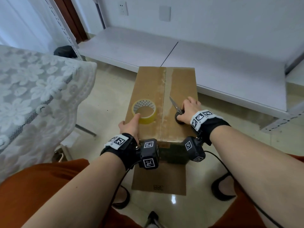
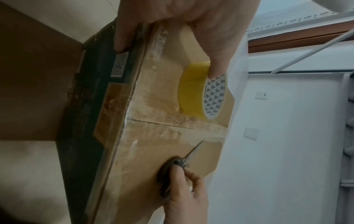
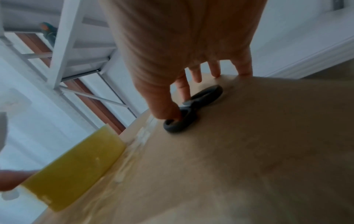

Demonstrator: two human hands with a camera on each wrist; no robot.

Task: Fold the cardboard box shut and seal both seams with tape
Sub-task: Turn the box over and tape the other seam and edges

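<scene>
— Left hand point(image 1: 130, 125) first: what is it doing?

— Its thumb hangs over the near side of the brown cardboard box point(image 1: 148, 83), and its forefinger lies straight along the yellow roll of clear packing tape point(image 1: 144, 111), which rests flat on the box top just beyond it. It touches the roll without clasping it.

— And the right hand point(image 1: 187, 111)?

— It lies across the seam from the left, its thumb on one black loop of the steel-bladed scissors point(image 1: 176, 109), its other fingers spread on the cardboard. Whether that counts as a grasp cannot be told.

— Which step, then?

— The top flaps lie shut with glossy film along the centre seam point(image 1: 164, 96), so that seam looks sealed. The near end seems still open, one flap hanging below the wrists. Next would be clearing both tools off and folding that end.

— Anything unclear?

— The far end of the box is out of sight, and the right-wrist view is blurred.
</scene>
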